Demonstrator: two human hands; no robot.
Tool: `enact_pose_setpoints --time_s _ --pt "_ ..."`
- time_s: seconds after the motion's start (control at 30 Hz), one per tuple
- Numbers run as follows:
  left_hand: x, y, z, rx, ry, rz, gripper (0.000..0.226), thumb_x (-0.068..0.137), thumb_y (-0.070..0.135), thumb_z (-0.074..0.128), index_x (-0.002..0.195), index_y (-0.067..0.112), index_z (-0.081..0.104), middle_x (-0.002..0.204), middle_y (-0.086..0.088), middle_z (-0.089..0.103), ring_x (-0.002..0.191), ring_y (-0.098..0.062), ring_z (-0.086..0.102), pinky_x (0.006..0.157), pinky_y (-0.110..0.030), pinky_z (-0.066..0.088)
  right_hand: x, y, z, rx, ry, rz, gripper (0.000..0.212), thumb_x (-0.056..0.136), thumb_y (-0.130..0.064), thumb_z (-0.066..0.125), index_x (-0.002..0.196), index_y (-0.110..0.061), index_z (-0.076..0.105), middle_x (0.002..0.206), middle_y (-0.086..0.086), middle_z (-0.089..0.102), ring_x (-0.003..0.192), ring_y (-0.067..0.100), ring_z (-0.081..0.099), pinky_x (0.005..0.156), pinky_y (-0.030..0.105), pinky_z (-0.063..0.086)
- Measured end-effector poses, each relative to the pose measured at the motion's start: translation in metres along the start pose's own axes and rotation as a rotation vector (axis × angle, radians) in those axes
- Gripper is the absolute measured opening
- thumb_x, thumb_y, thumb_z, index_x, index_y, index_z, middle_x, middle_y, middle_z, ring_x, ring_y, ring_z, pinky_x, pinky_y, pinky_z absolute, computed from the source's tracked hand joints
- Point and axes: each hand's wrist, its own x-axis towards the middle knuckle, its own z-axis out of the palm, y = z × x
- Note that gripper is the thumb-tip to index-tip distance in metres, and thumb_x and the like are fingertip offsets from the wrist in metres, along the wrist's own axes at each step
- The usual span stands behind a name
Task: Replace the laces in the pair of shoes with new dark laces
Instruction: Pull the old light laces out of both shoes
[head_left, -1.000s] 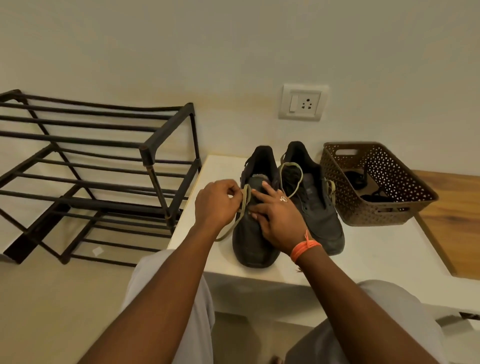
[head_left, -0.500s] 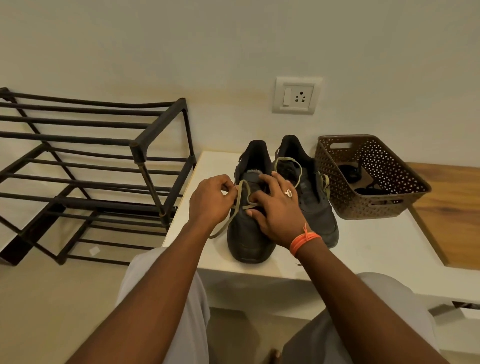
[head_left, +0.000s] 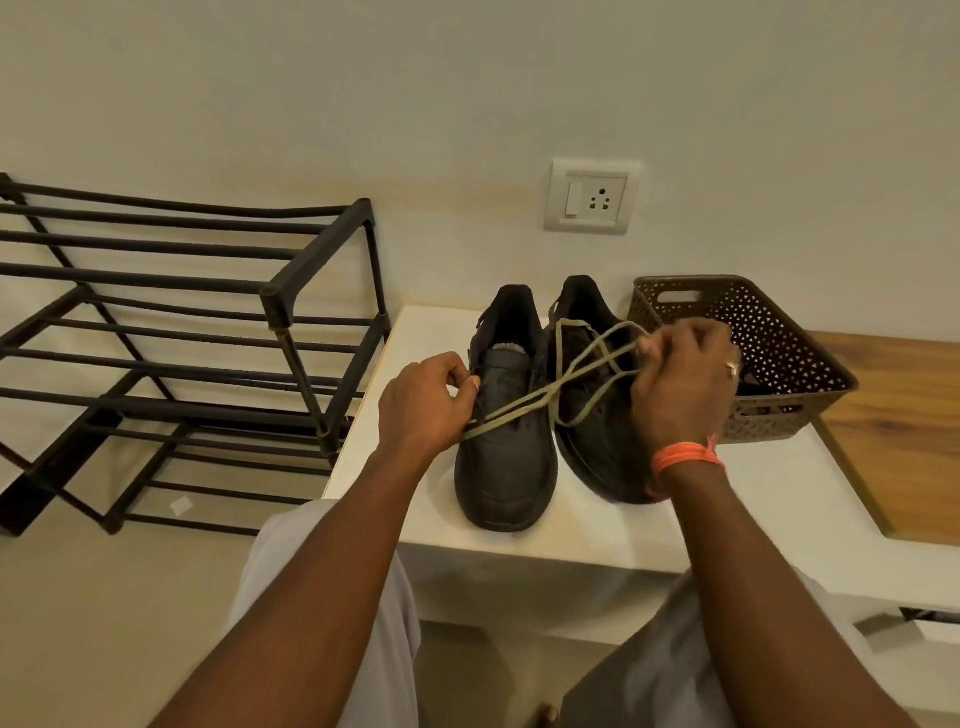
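Note:
Two black shoes stand side by side on a white table (head_left: 753, 499), toes toward me. The left shoe (head_left: 506, 441) shows an open tongue with no lace across it. An olive lace (head_left: 530, 402) stretches from my left hand across both shoes to my right hand. My left hand (head_left: 423, 400) rests at the left shoe's side, fingers curled, gripping the lace end. My right hand (head_left: 683, 384) is over the right shoe (head_left: 597, 415) and pinches the lace, pulled up and rightward. A second olive lace loop (head_left: 563, 332) lies on the right shoe.
A brown perforated basket (head_left: 779, 338) holding dark items stands right of the shoes, against the wall. A black metal shoe rack (head_left: 182, 332) stands to the table's left. A wall socket (head_left: 592, 196) sits above the shoes. A wooden surface (head_left: 893, 431) lies at the right.
My right hand has moved from the left shoe's tongue up and to the right, drawing the olive lace out across both shoes. My left hand stayed at the left shoe.

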Motion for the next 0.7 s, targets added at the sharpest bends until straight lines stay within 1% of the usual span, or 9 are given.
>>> enact_pose_setpoints --time_s 0.1,0.17,0.23,0.3,0.33,0.37,0.43,0.57,0.7 --pt "0.0 0.001 0.0 -0.017 -0.022 -0.018 0.017 0.093 0.043 0.058 0.091 0.026 0.06 0.097 0.005 0.068 0.08 -0.012 0.06 0.068 -0.023 0.042 -0.011 -0.009 0.0 0.289 -0.059 0.03 0.011 0.098 -0.021 0.049 0.093 -0.012 0.054 0.102 0.007 0.054 0.092 0.02 0.052 0.08 0.042 0.051" --pt "-0.002 0.001 0.001 -0.055 -0.035 -0.03 0.017 0.093 0.043 0.058 0.093 0.026 0.061 0.101 0.005 0.068 0.084 -0.012 0.061 0.069 -0.024 0.042 -0.024 -0.028 0.005 0.557 -0.205 -0.012 0.009 0.1 -0.019 0.046 0.095 -0.014 0.051 0.099 0.004 0.059 0.091 0.014 0.057 0.082 0.033 0.053" --pt "-0.003 0.001 -0.001 -0.077 -0.046 -0.032 0.018 0.093 0.043 0.058 0.094 0.026 0.061 0.105 0.006 0.068 0.089 -0.014 0.063 0.069 -0.024 0.042 -0.032 -0.048 0.008 0.907 -0.405 0.05 0.015 0.102 -0.019 0.044 0.1 -0.006 0.05 0.098 0.014 0.065 0.095 0.022 0.065 0.09 0.034 0.054" --pt "-0.002 0.0 -0.002 -0.072 -0.05 -0.027 0.018 0.093 0.043 0.057 0.095 0.026 0.062 0.105 0.007 0.068 0.088 -0.013 0.063 0.063 -0.021 0.039 -0.034 -0.062 0.005 1.257 -0.606 0.215 0.018 0.104 -0.018 0.038 0.103 -0.003 0.048 0.081 0.016 0.064 0.075 0.029 0.068 0.085 0.041 0.057" --pt "-0.002 0.0 -0.003 -0.063 -0.048 -0.026 0.018 0.093 0.043 0.057 0.095 0.026 0.062 0.105 0.007 0.068 0.087 -0.013 0.062 0.059 -0.019 0.037 -0.034 -0.064 0.003 1.357 -0.675 0.294 0.018 0.104 -0.018 0.035 0.1 -0.005 0.046 0.069 0.011 0.057 0.058 0.023 0.061 0.075 0.038 0.058" --pt "-0.002 0.0 -0.002 -0.054 -0.042 -0.024 0.018 0.093 0.043 0.057 0.095 0.026 0.062 0.104 0.007 0.068 0.085 -0.013 0.061 0.058 -0.019 0.035 -0.033 -0.061 0.0 1.368 -0.711 0.35 0.019 0.105 -0.018 0.033 0.097 -0.007 0.045 0.062 0.006 0.048 0.047 0.015 0.05 0.064 0.034 0.056" --pt "-0.001 0.001 0.0 -0.033 -0.031 -0.025 0.018 0.093 0.044 0.057 0.094 0.026 0.061 0.102 0.006 0.068 0.082 -0.012 0.06 0.062 -0.02 0.038 -0.029 -0.05 -0.002 1.17 -0.72 0.376 0.02 0.105 -0.021 0.033 0.095 -0.009 0.044 0.061 0.001 0.04 0.044 0.007 0.038 0.051 0.026 0.044" --pt "0.003 -0.001 0.001 0.035 0.028 -0.034 0.017 0.094 0.042 0.055 0.094 0.025 0.06 0.096 0.003 0.068 0.078 -0.013 0.058 0.067 -0.023 0.04 -0.017 -0.021 -0.012 0.453 -0.643 0.05 0.012 0.103 -0.022 0.04 0.1 -0.013 0.049 0.08 -0.002 0.053 0.067 0.01 0.05 0.061 0.024 0.041" --pt "0.006 -0.006 -0.004 -0.012 0.003 -0.087 0.019 0.094 0.043 0.055 0.097 0.024 0.06 0.104 0.002 0.068 0.086 -0.014 0.06 0.071 -0.026 0.041 -0.008 -0.004 -0.025 0.485 -0.595 0.024 0.012 0.1 -0.023 0.048 0.097 -0.012 0.052 0.085 0.002 0.057 0.074 0.015 0.054 0.064 0.026 0.046"
